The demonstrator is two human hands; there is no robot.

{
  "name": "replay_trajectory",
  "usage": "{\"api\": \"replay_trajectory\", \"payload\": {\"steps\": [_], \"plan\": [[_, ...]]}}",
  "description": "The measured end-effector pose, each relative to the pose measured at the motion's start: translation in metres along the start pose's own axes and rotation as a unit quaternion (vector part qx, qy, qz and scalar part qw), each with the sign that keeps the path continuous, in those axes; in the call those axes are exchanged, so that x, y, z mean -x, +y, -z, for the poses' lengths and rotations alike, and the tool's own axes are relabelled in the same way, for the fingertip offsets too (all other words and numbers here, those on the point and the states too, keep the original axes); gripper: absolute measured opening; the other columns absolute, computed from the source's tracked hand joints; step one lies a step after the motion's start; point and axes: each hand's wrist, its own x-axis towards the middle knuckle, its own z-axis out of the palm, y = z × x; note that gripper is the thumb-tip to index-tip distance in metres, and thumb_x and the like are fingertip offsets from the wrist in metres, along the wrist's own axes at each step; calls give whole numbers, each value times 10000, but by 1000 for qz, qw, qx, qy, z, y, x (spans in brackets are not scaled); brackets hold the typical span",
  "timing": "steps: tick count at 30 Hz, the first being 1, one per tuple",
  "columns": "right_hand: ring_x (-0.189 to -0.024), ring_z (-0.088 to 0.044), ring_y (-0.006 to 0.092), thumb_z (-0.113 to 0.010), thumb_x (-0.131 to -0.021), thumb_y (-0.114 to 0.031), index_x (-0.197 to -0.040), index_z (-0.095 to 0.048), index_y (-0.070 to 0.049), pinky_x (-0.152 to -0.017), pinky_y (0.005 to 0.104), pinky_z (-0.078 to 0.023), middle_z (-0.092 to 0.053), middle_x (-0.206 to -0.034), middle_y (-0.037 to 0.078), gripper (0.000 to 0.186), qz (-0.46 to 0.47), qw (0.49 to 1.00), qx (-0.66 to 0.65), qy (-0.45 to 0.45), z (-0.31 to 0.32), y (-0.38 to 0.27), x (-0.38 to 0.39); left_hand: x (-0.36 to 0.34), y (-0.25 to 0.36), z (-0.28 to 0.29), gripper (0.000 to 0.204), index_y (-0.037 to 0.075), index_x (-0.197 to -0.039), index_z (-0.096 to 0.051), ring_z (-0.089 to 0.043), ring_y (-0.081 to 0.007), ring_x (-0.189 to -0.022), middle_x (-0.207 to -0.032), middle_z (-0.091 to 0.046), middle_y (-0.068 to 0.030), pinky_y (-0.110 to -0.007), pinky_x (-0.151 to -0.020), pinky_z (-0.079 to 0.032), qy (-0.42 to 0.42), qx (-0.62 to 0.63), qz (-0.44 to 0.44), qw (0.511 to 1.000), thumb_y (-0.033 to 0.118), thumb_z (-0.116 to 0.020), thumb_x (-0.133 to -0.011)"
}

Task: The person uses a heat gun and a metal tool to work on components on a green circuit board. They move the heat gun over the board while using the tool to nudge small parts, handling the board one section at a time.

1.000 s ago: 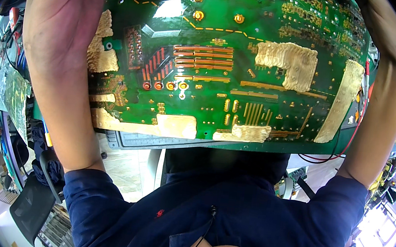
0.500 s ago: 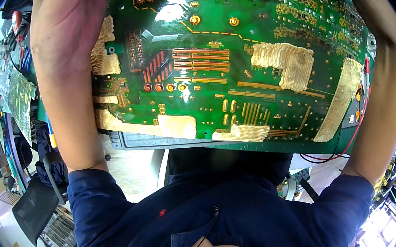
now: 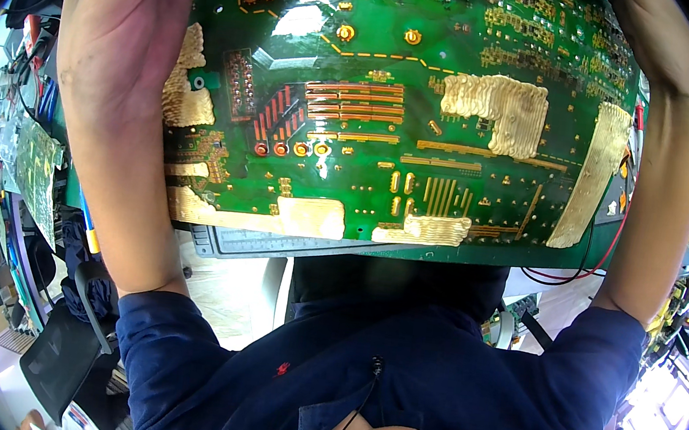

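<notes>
at chest height | large green circuit board with gold solder patches (image 3: 389, 118) tilted up | left hand (image 3: 126, 46) clamped on its left edge | right hand's grip cannot be told

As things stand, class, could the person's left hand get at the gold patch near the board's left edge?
Probably yes: the left hand already grips the green circuit board at that edge, and the gold patch lies uncovered beside its thumb.

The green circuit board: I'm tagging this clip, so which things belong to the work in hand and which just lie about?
In hand:
- large green circuit board, solder side towards the camera
- left hand on its left edge
- right forearm along its right edge; that hand is out of view

Lying about:
- second green board at left
- black chair
- red and black wires
</notes>
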Motion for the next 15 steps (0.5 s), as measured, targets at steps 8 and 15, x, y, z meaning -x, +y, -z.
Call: {"api": "replay_trajectory", "payload": {"steps": [8,15], "plan": [[-589,-564,95,-590,-1016,-320,-936,-621,-31,-564,230,-435,-627,-672,24,301,12,998,-36,44,-10,2,2,9,-2,18,503,-3,-1322,-474,-597,-330,-1223,-1216,-635,-160,-461,-1075,-450,-94,88,-12,992,315,-649,-973],[-599,-558,96,-587,-1017,-310,-944,-614,-29,-578,229,-436,-628,-684,25,292,29,999,-3,36,-3,4,9,8,9,10,524,14,-1298,-510,-616,-325,-1199,-1201,-650,-164,-470,-1066,-449,-104,52,7,993,349,-691,-938]]}}
